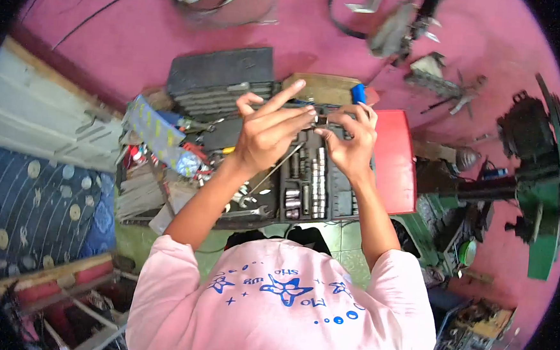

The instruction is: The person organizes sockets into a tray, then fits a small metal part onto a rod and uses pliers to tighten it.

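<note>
Both hands are raised over the workbench, close together. My left hand [266,132] has its index finger and little finger stretched out, while other fingertips meet a small metallic part [316,120] between the hands. My right hand [352,141] pinches the other side of that part with thumb and curled fingers. The part is too small to name. Below the hands lies an open socket case [340,195] with rows of silver sockets [318,184]. A long thin rod [274,169] slants beside the case, left of the sockets.
A dark drawer case [222,69] stands at the back. A red panel [396,160] is right of the socket case. Wrenches [246,202] and mixed tools lie on the bench at left. A green machine [538,197] stands at far right. Parts hang on the pink wall [301,35].
</note>
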A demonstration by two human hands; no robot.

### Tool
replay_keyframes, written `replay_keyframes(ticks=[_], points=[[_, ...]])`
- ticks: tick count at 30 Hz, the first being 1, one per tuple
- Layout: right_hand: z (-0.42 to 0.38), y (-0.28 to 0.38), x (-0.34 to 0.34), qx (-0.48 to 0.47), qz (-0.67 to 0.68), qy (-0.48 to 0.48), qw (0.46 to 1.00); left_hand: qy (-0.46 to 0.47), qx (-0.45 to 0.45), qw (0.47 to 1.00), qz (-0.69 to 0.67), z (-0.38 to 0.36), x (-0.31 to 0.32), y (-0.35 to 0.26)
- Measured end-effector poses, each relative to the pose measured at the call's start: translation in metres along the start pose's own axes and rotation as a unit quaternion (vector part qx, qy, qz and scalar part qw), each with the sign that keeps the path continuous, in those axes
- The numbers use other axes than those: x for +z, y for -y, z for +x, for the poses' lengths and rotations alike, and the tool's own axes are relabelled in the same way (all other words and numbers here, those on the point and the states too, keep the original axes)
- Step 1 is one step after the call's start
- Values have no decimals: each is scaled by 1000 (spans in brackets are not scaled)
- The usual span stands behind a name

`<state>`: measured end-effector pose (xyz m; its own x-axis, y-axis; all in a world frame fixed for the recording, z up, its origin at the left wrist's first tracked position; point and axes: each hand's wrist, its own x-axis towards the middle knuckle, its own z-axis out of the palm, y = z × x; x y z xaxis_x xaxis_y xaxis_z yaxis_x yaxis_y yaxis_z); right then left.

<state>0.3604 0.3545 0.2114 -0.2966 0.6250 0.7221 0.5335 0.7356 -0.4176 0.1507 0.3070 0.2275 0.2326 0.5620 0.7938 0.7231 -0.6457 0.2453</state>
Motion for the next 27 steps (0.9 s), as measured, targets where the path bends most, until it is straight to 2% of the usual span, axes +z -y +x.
replay_keyframes(ticks=[6, 13, 18, 20, 27], points=[[35, -36, -85, -38, -70, -91, 993, -44, 126, 991, -9, 89, 47, -22], [75, -96, -188, -70, -264, -191, 943, -122, 261, 957, -20, 218, 122, -63], [96, -148, -240, -86, -307, -258, 912, -156, 308, 938, 16, 292, 178, -86], [98, -168, -255, -56, -357, -263, 895, -167, 324, 931, 29, 309, 203, -91], [98, -228, -274, -29, -359, -279, 890, -133, 309, 942, -20, 343, 276, -95]])
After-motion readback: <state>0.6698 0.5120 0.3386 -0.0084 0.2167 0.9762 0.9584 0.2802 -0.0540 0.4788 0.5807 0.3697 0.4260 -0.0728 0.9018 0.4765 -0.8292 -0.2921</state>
